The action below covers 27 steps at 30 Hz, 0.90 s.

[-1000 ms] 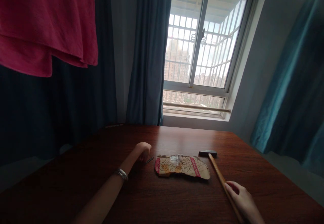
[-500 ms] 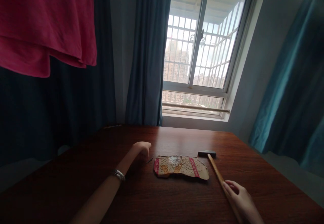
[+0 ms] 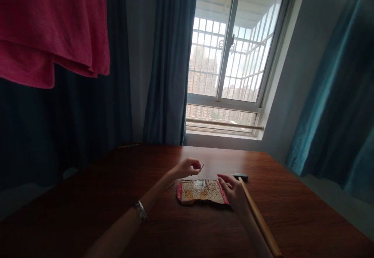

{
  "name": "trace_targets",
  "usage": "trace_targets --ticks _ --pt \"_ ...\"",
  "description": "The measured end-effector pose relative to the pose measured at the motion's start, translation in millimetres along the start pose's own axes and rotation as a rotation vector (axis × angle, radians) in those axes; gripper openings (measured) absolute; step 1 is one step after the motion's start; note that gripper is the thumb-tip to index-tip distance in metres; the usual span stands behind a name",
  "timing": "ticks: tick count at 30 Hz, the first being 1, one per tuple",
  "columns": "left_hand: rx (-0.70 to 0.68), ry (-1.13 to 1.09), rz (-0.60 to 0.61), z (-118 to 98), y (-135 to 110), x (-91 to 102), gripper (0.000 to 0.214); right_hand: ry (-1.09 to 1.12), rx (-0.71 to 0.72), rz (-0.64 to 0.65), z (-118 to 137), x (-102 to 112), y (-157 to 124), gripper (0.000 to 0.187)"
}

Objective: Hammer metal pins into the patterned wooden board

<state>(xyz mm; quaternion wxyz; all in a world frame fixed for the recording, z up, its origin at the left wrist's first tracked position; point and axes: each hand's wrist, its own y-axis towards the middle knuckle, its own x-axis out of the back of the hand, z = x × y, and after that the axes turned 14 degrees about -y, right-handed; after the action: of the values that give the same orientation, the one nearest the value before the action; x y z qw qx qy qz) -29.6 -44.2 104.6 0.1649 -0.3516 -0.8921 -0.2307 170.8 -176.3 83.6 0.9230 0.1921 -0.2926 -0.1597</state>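
Observation:
A nail [image 3: 202, 167] is pinched in the fingertips of my left hand [image 3: 188, 167], raised just above the far edge of a flat board [image 3: 193, 195]. The board is pale, full of small holes, with pink bands near its ends. Several nails [image 3: 205, 182] stand upright in a row on it. My right hand [image 3: 233, 192] hovers over the board's right end, fingers apart and holding nothing. Beside that hand lies a hammer [image 3: 260, 219], its dark head [image 3: 241, 177] partly behind the fingers and its wooden handle running toward me.
More dark nails [image 3: 170, 186] lie on the brown wooden table [image 3: 163, 230], left of the board. A barred window [image 3: 224, 75] and blue curtains [image 3: 171, 75] are behind the table. A pink cloth [image 3: 58, 28] hangs at the upper left.
My left hand has lifted from the table and moved right with a nail in its fingers. My right hand has left the hammer handle and moved up and left to the board.

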Motion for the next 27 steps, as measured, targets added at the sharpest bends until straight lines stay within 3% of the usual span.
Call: trace_targets --ticks 6,15,21,27 --pt "-0.079 -0.007 -0.026 -1.7 -2.3 -34.6 0.017 0.061 0.038 0.043 -0.1 -35.6 24.8 0.031" --pt "-0.106 0.024 -0.075 10.2 -0.3 -39.8 0.018 0.175 0.062 0.073 -15.5 -43.9 36.7 0.027" --pt "-0.097 0.015 -0.133 19.6 0.9 -40.7 0.023 0.186 -0.006 0.033 -50.0 -47.4 49.8 0.035" --pt "0.041 -0.203 -0.217 57.5 4.8 -41.5 0.038 0.116 -0.052 0.016 -90.9 -50.9 49.1 0.033"
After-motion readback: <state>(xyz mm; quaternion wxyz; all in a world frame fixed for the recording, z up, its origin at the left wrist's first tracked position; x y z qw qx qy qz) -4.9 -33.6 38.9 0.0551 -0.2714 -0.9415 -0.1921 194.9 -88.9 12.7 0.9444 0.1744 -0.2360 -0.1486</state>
